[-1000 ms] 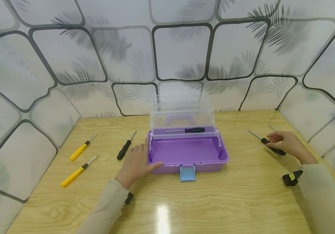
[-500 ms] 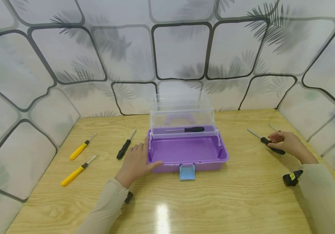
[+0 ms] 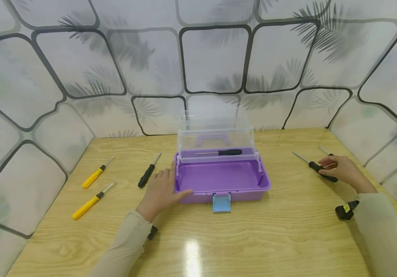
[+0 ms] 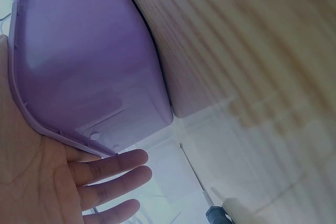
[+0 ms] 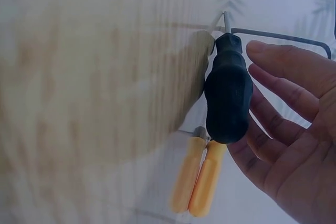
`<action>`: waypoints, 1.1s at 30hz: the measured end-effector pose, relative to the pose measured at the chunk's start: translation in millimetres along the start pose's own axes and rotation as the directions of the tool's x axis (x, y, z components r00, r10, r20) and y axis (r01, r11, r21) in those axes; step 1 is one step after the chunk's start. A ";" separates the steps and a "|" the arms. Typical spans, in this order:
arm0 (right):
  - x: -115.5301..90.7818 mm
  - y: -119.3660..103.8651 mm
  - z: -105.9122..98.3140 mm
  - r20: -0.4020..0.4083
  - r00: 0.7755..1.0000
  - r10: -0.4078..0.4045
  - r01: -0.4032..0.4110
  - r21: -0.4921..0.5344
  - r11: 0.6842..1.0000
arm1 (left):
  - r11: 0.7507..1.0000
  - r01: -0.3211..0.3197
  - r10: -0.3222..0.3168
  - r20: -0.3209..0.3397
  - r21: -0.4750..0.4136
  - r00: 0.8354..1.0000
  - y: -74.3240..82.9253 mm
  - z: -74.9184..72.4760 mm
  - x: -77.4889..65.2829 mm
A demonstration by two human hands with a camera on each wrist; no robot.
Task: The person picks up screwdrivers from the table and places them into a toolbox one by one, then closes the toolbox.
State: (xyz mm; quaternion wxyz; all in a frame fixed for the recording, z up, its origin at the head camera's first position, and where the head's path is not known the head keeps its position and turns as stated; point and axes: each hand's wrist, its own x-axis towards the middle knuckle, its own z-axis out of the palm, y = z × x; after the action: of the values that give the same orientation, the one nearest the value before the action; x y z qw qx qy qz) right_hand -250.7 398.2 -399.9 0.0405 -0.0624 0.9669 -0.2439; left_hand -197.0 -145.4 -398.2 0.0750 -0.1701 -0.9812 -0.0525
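**Apparently, the dark screwdriver sits right at the right hand's fingertips**

In the head view, the right grip (image 3: 346, 172) is low over the surface (image 3: 271, 234), next to the handle of a dark screwdriver (image 3: 314, 166). The handle lies just beside the fingertips, on the box side. Its long axis runs slantwise: the butt end reaches back under the hand, and the shaft points outward and to the left. By judgement, any move turns on this slant, since the handle is the part nearest the fingers. The right hand is clearly the nearer one; the left is well apart, across the box.

The right wrist view shows the thumb and fingers apart and loosely bent, not closed round the handle; whether a fingertip touches it cannot be told. A yellow handle (image 5: 207, 179) appears beyond the fingers there.

The left grip (image 3: 162, 192) is relaxed, fingers along the outer left side of the purple box (image 3: 198, 198) and thumb at its front edge. Just left of that hand lies a black screwdriver (image 3: 146, 176), and farther left two yellow screwdrivers (image 3: 87, 207). To its right, a black-handled screwdriver (image 3: 230, 152) lies crosswise at the back of the box.
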 end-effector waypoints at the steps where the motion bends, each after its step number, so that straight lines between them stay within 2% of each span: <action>1: 0.1 0.8 -0.1 0.004 1.000 0.002 -0.002 0.001 1.000 | 1.000 0.000 0.000 0.002 0.000 1.000 0.0 0.1 0.1; 33: 0.3 10.4 -1.0 0.069 0.997 0.014 -0.012 -0.034 0.999 | 1.000 0.006 -0.006 -0.017 -0.007 1.000 0.3 0.5 -1.9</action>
State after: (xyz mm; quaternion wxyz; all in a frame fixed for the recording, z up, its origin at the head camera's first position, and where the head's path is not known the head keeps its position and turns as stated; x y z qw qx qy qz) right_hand -252.1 407.7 -404.1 0.0746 -0.0652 0.9693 -0.2250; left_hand -195.3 -145.6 -398.9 0.0824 -0.1669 -0.9809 -0.0574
